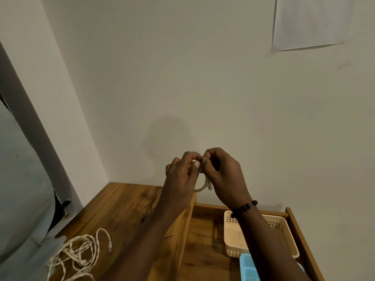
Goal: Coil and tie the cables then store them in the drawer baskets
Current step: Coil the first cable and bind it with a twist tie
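Observation:
Both hands are raised in front of the wall, above the back edge of the wooden table (121, 209). My left hand (180, 175) and my right hand (223, 175) pinch a small coil of white cable (204, 184) between their fingertips; its lower loop hangs below the fingers. A loose tangle of white cables (79, 254) lies on the table at lower left. In the open drawer (203, 240) stand a cream basket (284, 230) and a blue basket (248, 267), both partly hidden by my right forearm.
A wall rises straight behind the table, with a paper sheet (310, 23) taped at upper right. A grey cloth-covered object (24, 199) borders the table's left side. The drawer's wooden side (300, 236) stands at right.

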